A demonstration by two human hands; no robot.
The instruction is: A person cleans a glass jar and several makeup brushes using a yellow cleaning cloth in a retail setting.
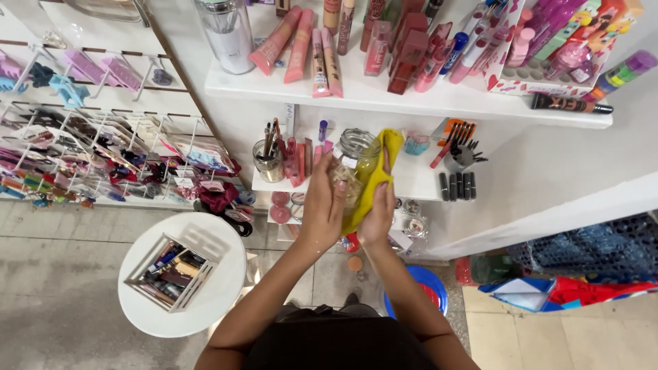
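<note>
Clear glass jar, open mouth, tilted; yellow cloth pressed against side.

The picture is bright, with soft, even light and only faint shadows. The edges bend outward. The hands look a little blurry.

The head camera is looking steeply down, close above the white shelf, facing it from the front.

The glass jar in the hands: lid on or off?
Off. The glass jar shows an open, bare threaded mouth; the left hand grips it while the right hand presses a yellow cloth against it.
</note>
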